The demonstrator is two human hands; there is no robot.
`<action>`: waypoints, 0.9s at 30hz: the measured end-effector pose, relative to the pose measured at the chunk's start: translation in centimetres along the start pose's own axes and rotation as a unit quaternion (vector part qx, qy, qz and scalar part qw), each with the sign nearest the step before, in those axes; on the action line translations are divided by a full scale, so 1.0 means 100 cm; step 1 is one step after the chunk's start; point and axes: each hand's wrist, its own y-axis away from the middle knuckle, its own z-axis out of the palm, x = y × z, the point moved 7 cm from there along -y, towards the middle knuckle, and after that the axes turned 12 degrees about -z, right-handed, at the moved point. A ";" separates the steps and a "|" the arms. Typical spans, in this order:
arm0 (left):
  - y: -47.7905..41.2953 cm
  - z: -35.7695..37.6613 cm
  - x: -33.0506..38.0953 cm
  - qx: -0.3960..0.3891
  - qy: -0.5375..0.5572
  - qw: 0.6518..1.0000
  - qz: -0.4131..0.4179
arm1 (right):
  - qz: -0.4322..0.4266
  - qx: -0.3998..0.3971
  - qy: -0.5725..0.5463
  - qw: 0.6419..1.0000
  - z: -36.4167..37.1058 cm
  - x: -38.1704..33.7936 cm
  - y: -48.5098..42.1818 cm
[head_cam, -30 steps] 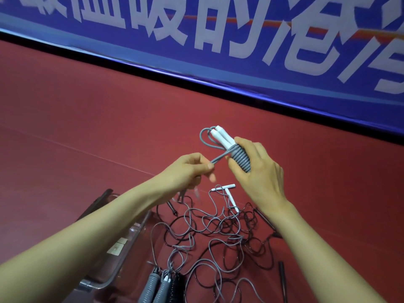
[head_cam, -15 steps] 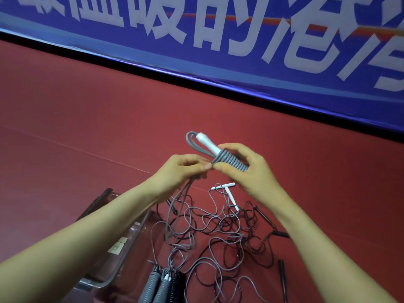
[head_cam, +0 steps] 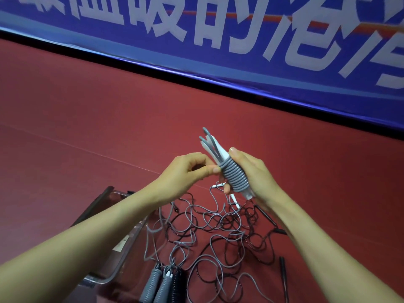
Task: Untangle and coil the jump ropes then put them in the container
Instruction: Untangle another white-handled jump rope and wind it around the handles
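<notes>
My right hand [head_cam: 253, 171] grips a grey jump rope bundle [head_cam: 234, 173], its cord wound in tight turns around white handles that stick up at the top. My left hand [head_cam: 188, 169] pinches the cord end against the left side of the bundle. Below them a tangle of grey and black ropes [head_cam: 218, 224] lies on the red floor. A clear plastic container [head_cam: 122, 248] sits at lower left, partly hidden by my left forearm.
Three coiled ropes, two grey and one black [head_cam: 164, 285], lie at the bottom beside the container. Black handles [head_cam: 283, 267] lie at the right of the tangle. A blue banner [head_cam: 240, 40] runs along the far edge of the red floor.
The bundle has turned more upright in my right hand. My left hand moved in against its left side, and the loose cord it held is now wound onto the bundle.
</notes>
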 end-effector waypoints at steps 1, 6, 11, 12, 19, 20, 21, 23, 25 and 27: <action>-0.001 -0.003 0.002 0.009 -0.007 1.000 0.009 | -0.006 0.004 0.005 1.000 0.000 0.000 -0.001; -0.002 -0.005 -0.002 0.013 0.015 1.000 -0.012 | -0.006 0.004 -0.013 1.000 0.004 -0.001 0.000; -0.006 -0.002 -0.009 -0.060 0.040 0.997 -0.017 | 0.020 -0.062 -0.024 0.998 0.010 -0.002 0.005; -0.005 0.000 -0.008 -0.073 0.046 0.996 -0.007 | 0.033 -0.069 -0.018 0.997 0.010 0.000 0.006; 0.005 0.005 -0.009 -0.038 0.119 0.992 0.001 | 0.099 -0.107 0.065 0.987 0.005 0.005 0.005; 0.004 0.004 -0.011 -0.029 0.125 0.992 -0.004 | 0.104 -0.104 0.085 0.985 0.005 0.006 0.004; 0.003 0.004 -0.013 -0.017 0.127 0.992 -0.008 | 0.109 -0.097 0.104 0.984 0.004 0.007 0.004; 0.001 0.002 -0.015 0.014 0.120 0.993 -0.009 | 0.120 -0.069 0.143 0.980 0.000 0.011 0.004; -0.001 0.003 -0.015 0.030 0.115 0.993 -0.006 | 0.131 -0.043 0.175 0.975 -0.006 0.013 0.005; -0.002 0.004 -0.012 0.037 0.117 0.992 -0.009 | 0.118 -0.014 0.190 0.975 -0.010 0.014 0.006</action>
